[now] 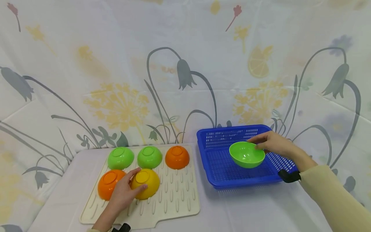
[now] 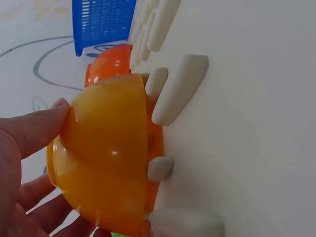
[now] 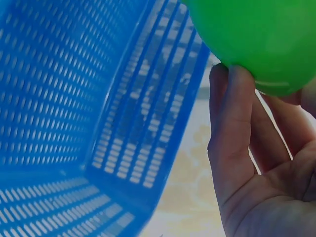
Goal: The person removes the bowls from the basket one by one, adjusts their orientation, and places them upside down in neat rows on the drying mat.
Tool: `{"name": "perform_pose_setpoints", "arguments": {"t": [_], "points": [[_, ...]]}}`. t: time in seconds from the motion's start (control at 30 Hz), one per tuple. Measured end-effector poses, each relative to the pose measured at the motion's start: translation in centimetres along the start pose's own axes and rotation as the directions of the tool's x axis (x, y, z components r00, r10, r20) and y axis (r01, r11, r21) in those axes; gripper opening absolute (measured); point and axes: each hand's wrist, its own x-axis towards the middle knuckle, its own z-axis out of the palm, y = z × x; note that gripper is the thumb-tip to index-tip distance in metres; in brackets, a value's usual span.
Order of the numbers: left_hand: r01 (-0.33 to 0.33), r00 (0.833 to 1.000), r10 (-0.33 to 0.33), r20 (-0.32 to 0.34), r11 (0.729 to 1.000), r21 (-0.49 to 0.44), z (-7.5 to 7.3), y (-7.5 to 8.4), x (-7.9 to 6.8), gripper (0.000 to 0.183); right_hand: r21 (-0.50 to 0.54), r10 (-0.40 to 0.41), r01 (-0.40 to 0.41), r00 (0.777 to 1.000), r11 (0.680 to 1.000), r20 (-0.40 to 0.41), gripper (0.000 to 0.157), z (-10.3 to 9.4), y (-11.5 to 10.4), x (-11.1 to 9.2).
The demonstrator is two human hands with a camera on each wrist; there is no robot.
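My left hand (image 1: pixel 124 191) grips a yellow bowl (image 1: pixel 147 183), which is upside down on a cream drying mat (image 1: pixel 176 206). In the left wrist view the thumb and fingers span the yellow bowl (image 2: pixel 106 153), its rim against the mat's raised ridges. Over the blue basket (image 1: pixel 214 167), my right hand (image 1: pixel 272 145) pinches a green bowl (image 1: pixel 246 156) by its rim, opening upward. The right wrist view shows the fingers of the right hand (image 3: pixel 261 148) against the underside of the green bowl (image 3: pixel 261 44).
Upside down on the mat are two more green bowls (image 1: pixel 120 158), an orange bowl (image 1: pixel 177 157) at the back right and another orange bowl (image 1: pixel 108 185) left of the yellow one. A flower-patterned cloth (image 1: pixel 185 106) hangs behind. The basket stands right of the mat.
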Motion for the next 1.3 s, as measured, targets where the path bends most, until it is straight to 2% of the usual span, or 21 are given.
{"name": "perform_pose_setpoints", "arguments": {"t": [0.2, 0.33, 0.77, 1.07, 1.2, 1.3], "points": [[-0.027, 0.999, 0.028, -0.022, 0.999, 0.018, 0.0, 0.1, -0.2, 0.077, 0.025, -0.033, 0.034, 0.999, 0.999, -0.028, 0.039, 1.9, -1.7, -1.1], [-0.042, 0.999, 0.042, -0.02, 0.999, 0.022, -0.3, 0.3, -0.2, 0.078, 0.004, -0.058, 0.058, 0.998, 0.998, -0.037, 0.036, 3.1, -2.7, -1.9], [-0.112, 0.99, 0.117, -0.078, 0.992, 0.066, -0.8, 2.1, -0.7, 0.079, 0.043, -0.165, 0.165, 0.986, 0.985, 0.013, 0.031, 8.2, -4.9, -3.0], [-0.164, 0.986, 0.163, -0.042, 0.986, -0.023, -0.2, 5.1, -2.2, 0.079, 0.01, -0.194, 0.194, 0.981, 0.981, 0.026, 0.027, 11.4, -5.6, -3.0], [-0.17, 0.985, 0.172, 0.004, 0.979, -0.108, 0.3, 6.6, -2.9, 0.077, 0.013, -0.192, 0.192, 0.981, 0.981, 0.028, 0.027, 12.6, -5.9, -3.1], [-0.195, 0.978, 0.206, 0.037, 0.963, -0.188, 0.8, 7.6, -3.5, 0.074, 0.017, -0.196, 0.196, 0.98, 0.981, 0.023, 0.026, 13.5, -6.3, -3.1]]}}
